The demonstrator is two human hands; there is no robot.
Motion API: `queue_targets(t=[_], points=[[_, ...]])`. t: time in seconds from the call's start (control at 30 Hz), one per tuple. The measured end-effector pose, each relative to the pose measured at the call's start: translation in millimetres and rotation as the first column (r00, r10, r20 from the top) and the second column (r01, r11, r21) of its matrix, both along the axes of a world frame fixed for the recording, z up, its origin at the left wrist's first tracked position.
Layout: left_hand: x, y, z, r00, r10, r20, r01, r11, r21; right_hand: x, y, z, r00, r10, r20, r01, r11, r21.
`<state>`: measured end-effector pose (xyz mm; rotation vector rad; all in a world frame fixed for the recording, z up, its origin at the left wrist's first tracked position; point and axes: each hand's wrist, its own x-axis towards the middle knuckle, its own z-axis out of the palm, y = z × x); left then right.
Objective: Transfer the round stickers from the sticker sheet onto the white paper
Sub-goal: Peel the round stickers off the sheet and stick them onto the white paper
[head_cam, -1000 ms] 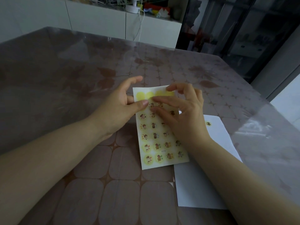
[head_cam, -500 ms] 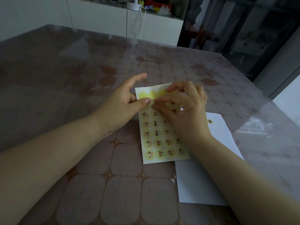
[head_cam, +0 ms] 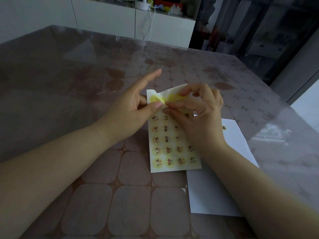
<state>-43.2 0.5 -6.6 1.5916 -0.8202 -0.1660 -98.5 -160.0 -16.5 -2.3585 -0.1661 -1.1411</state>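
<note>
While the sticker sheet lies on the counter overlapping the white paper, left hand pinching its lifted top edge, right hand pinching a round sticker in its top row

White paper partly under right forearm

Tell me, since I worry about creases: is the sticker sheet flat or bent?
Bent: the sticker sheet curls up at its far end between left hand and right hand; nearer rows lie flat.

Sticker sheet yellow; paper white; table seemingly brown-tiled.
</note>
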Motion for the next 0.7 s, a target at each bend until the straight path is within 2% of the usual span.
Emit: queue_targets(t=[0.3,0.53,0.63,0.7], points=[[4.5,-0.7,-3.2,0.995,0.046,-0.083,-0.049,0.998,-0.036,-0.8,-0.8,4.4,0.999,-0.019,0.039,0.023,0.995,-0.098],[6.2,-1.2,-6.3,0.991,0.102,-0.092,-0.092,0.99,0.108,-2.2,-3.7,5.0,0.998,-0.002,-0.065,-0.011,0.98,-0.197],[6.8,-0.1,-6.0,0.988,0.12,-0.099,-0.103,0.981,0.163,-3.1,-4.9,5.4,0.98,0.046,-0.195,-0.066,0.993,-0.094],[7.5,0.5,-5.7,0.985,0.124,-0.117,-0.103,0.98,0.173,-5.0,-4.3,8.4,0.942,0.122,-0.312,-0.091,0.99,0.111]])
